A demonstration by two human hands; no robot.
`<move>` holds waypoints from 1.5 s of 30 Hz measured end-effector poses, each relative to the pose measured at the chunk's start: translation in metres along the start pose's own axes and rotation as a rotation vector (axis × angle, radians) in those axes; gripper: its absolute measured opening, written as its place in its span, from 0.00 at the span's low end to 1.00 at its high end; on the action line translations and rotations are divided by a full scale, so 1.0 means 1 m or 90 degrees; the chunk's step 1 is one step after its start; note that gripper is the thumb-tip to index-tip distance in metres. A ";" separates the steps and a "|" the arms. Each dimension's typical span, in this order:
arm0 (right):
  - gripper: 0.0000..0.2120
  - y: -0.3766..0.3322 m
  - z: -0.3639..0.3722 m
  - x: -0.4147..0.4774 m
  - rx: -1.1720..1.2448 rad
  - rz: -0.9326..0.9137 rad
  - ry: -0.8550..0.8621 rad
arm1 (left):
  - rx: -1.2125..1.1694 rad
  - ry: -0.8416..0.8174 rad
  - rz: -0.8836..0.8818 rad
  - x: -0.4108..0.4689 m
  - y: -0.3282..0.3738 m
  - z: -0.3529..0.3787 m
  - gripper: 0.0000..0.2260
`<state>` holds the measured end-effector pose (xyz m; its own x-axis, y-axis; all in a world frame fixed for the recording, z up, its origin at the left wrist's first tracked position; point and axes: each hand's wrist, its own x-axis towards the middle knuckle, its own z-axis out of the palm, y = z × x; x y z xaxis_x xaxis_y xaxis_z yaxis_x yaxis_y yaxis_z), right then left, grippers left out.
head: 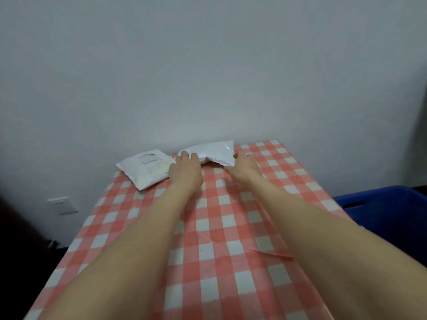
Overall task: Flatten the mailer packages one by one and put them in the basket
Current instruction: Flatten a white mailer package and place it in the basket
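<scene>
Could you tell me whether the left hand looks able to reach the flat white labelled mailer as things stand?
Probably yes: the left hand touches the puffy white plastic mailer right beside the flat white labelled mailer, with nothing between them.

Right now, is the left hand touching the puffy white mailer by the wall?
Touching. The head view shows the left hand with its fingertips lying on one end of the puffy white mailer, no gap between them.

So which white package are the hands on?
The puffy plain mailer: left hand and right hand touch its ends. The printed mailer lies further left.
</scene>
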<state>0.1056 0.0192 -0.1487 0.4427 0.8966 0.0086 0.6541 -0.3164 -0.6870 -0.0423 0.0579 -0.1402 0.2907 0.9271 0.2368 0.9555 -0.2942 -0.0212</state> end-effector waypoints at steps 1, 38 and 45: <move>0.25 -0.002 0.003 0.008 0.025 0.012 0.004 | -0.011 0.004 -0.013 0.007 -0.005 0.003 0.19; 0.35 0.038 -0.063 -0.102 0.207 0.085 -0.028 | 0.011 -0.055 0.204 -0.106 -0.011 -0.061 0.04; 0.20 0.047 -0.067 -0.118 -0.104 -0.040 0.039 | -0.158 -0.239 0.163 -0.117 -0.008 -0.060 0.22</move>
<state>0.1252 -0.1218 -0.1336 0.4310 0.8974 0.0947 0.7703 -0.3112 -0.5567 -0.0871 -0.0620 -0.1094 0.5555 0.8240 -0.1111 0.8237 -0.5272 0.2089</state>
